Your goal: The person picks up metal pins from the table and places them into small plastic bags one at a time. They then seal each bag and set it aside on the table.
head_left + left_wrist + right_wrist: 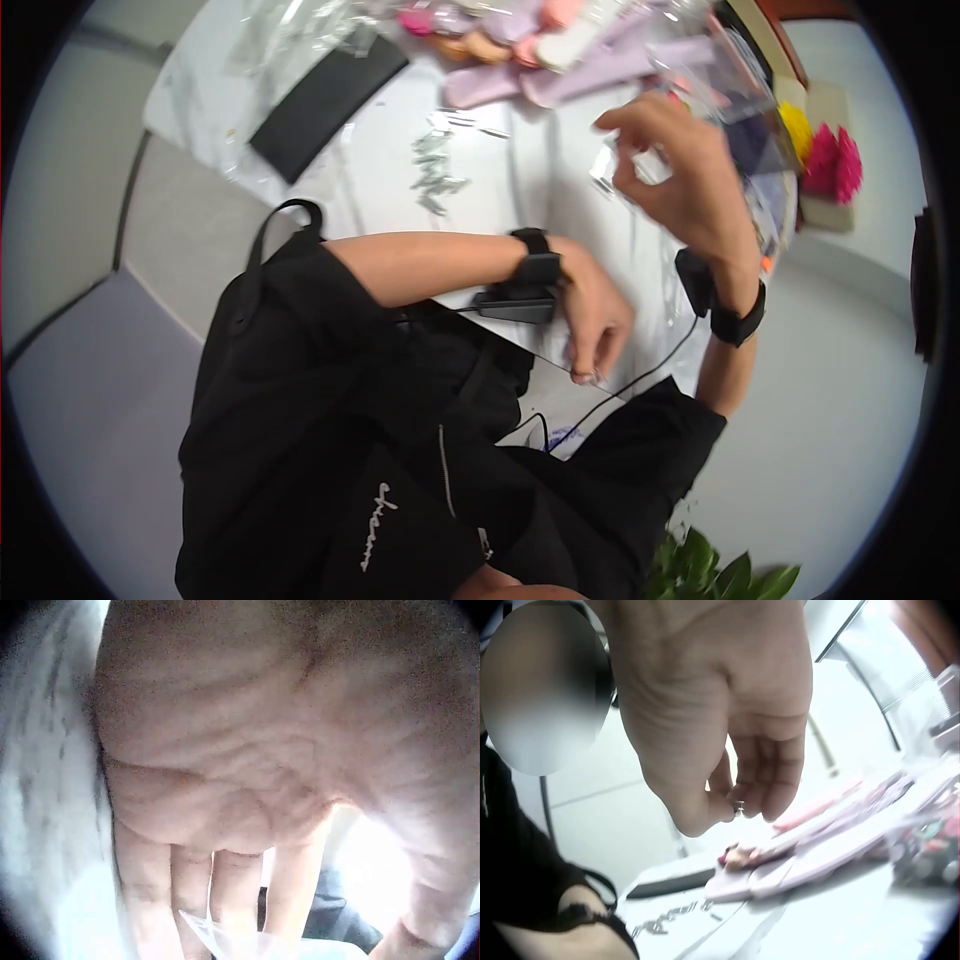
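Note:
My left hand (598, 310) is low over the table's front edge, thumb and fingers together at a small shiny bit. Up close in the left wrist view, a clear plastic piece (232, 941) lies across the fingers of that hand; its far end is out of frame. My right hand (680, 170) is raised over the right part of the table. Its thumb and fingertips pinch a tiny silvery metal piece (739, 808), too small to name. Several similar silvery pieces (435, 165) lie loosely scattered on the white marbled table (370, 200).
Lilac, pink and white soft items (590, 70) are heaped at the back. A black flat piece (330, 105) and clear plastic wrapping (290, 40) lie at the back left. At the right are a clear box (745, 80) and bright flowers (835, 165). A thin cable (640, 375) hangs between the arms.

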{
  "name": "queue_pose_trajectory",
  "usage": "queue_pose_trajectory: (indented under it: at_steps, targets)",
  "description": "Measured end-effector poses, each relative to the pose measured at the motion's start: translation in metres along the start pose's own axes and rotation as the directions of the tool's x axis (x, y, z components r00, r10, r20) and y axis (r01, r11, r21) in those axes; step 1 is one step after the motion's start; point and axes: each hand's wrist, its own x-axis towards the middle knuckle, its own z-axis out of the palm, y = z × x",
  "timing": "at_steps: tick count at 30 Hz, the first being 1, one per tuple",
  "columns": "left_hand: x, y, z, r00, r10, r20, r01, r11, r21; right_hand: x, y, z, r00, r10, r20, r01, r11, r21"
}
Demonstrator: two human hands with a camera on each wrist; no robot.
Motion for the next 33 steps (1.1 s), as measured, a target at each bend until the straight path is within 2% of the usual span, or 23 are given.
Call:
queue_pose_trajectory:
  at_steps: [1,3,4,5,7,8,9,12,13,15,16,19,25,33]
  targets:
    - [0.000,0.003,0.000,0.999,0.016,0.038,-0.016,1.000,0.008,-0.014,0.008,-0.014,0.994,0.025,-0.109,-0.025,1.000,0.001]
    - [-0.008,0.013,-0.001,0.998,0.007,-0.062,-0.006,1.000,0.009,-0.042,0.021,-0.036,0.942,0.054,-0.332,-0.054,0.999,0.007]
    - [-0.009,0.016,-0.003,0.993,-0.004,-0.119,0.005,1.000,0.008,-0.057,0.026,-0.040,0.938,0.071,-0.341,-0.076,0.997,-0.001]
    - [-0.007,0.016,-0.004,0.995,-0.007,-0.099,0.009,1.000,0.013,-0.071,0.032,-0.040,0.891,0.150,-0.428,-0.099,0.985,0.140]
    - [-0.005,0.013,-0.007,0.942,0.081,-0.327,-0.093,0.995,-0.024,-0.089,0.036,-0.035,0.765,0.321,-0.558,-0.079,0.907,0.414]
    - [-0.004,0.014,-0.009,0.891,0.118,-0.439,-0.148,0.988,-0.034,-0.097,0.036,-0.036,0.756,0.326,-0.567,-0.082,0.908,0.412]
    - [-0.003,0.014,-0.012,0.896,0.111,-0.430,-0.138,0.990,-0.032,-0.106,0.037,-0.035,0.747,0.337,-0.574,-0.091,0.906,0.414]
    - [-0.006,0.017,-0.023,0.709,0.174,-0.684,-0.289,0.956,-0.057,-0.120,0.038,-0.031,0.718,0.364,-0.593,-0.105,0.899,0.424]
    - [-0.008,0.018,-0.026,0.717,0.168,-0.676,-0.281,0.958,-0.060,-0.121,0.038,-0.032,0.759,0.330,-0.561,-0.076,0.901,0.426]
    - [-0.011,0.016,-0.030,0.600,0.243,-0.762,-0.379,0.925,-0.003,-0.128,0.035,-0.032,0.829,0.272,-0.488,-0.036,0.897,0.441]
    - [-0.010,0.014,-0.032,0.536,0.274,-0.799,-0.427,0.904,0.023,-0.132,0.035,-0.033,0.821,0.293,-0.490,-0.051,0.892,0.449]
    - [-0.013,0.008,-0.036,0.566,0.277,-0.776,-0.402,0.915,0.033,-0.135,0.038,-0.033,0.920,0.184,-0.346,-0.058,0.937,0.344]
    - [-0.014,0.011,-0.034,0.603,0.252,-0.757,-0.346,0.937,0.036,-0.136,0.044,-0.026,0.929,0.183,-0.323,-0.073,0.943,0.325]
    - [-0.015,0.010,-0.034,0.605,0.282,-0.745,-0.341,0.937,0.078,-0.140,0.046,-0.025,0.944,0.151,-0.294,-0.058,0.952,0.300]
